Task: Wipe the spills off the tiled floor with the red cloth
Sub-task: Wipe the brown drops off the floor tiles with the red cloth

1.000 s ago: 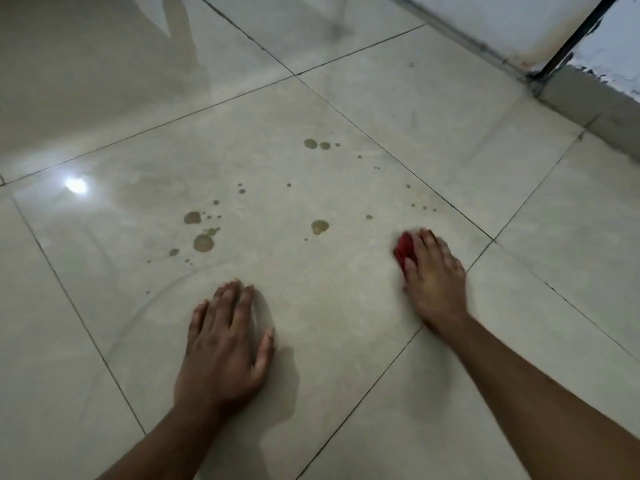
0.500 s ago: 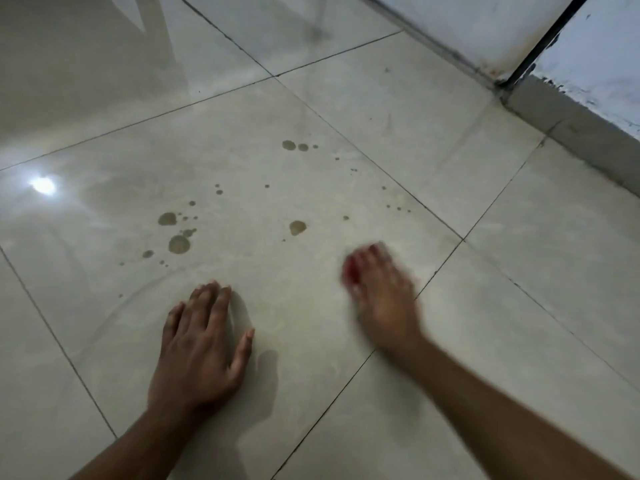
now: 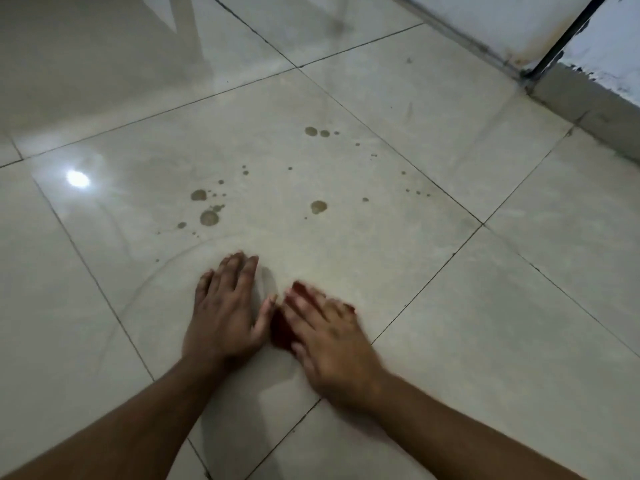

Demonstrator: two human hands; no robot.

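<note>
Several brown spill drops dot the pale tiled floor (image 3: pixel 346 258): a cluster of spills (image 3: pixel 209 217) at the left, a single drop (image 3: pixel 318 207) in the middle and two drops (image 3: pixel 311 131) farther off. My left hand (image 3: pixel 225 310) rests flat on the tile, fingers straight. My right hand (image 3: pixel 329 337), blurred by motion, presses the red cloth (image 3: pixel 280 329) onto the floor beside my left thumb. Most of the cloth is hidden under my palm and fingers.
A white wall (image 3: pixel 502 15) with a dark vertical strip (image 3: pixel 564 36) and a grey skirting (image 3: pixel 588 102) runs along the far right. A lamp's glare (image 3: pixel 78 178) shines on the tile at left. Faint curved wipe marks show near my hands.
My right hand has swept the red cloth leftward and nearer across the tile, from the right grout line to beside my left hand. My left hand stayed planted.
</note>
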